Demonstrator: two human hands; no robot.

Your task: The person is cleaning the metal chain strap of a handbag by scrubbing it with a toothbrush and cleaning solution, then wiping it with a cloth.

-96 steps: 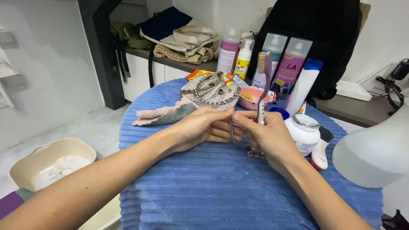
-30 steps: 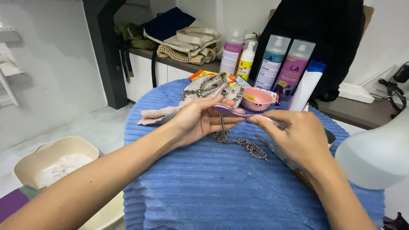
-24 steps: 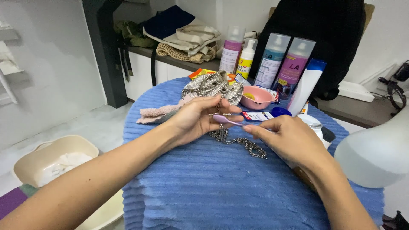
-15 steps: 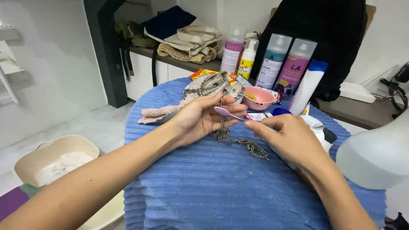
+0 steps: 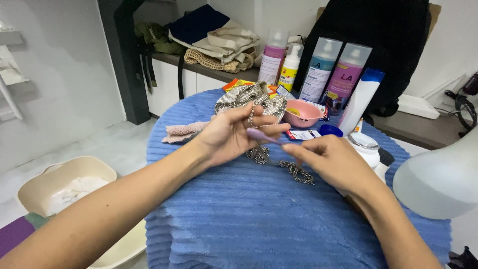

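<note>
My left hand (image 5: 231,133) holds a silver metal chain (image 5: 279,164) pinched up between its fingers; the rest of the chain trails onto the blue ribbed cloth (image 5: 259,219). My right hand (image 5: 333,162) grips the handle of a purple toothbrush (image 5: 264,136), whose head lies against the chain at my left fingers. The chain runs back to a small silver mesh bag (image 5: 251,98) lying just beyond my left hand.
A pink bowl (image 5: 301,113), several spray bottles (image 5: 314,69), a white tube (image 5: 359,102) and a white jar (image 5: 364,147) stand behind. A pink-grey cloth (image 5: 180,131) lies left. A beige basin (image 5: 55,187) sits on the floor; a white lamp shade (image 5: 440,177) is right.
The toothbrush went from upright in my right hand to lying sideways with its head on the chain. My left hand lifted the chain slightly and the brush head moves back and forth on it.
</note>
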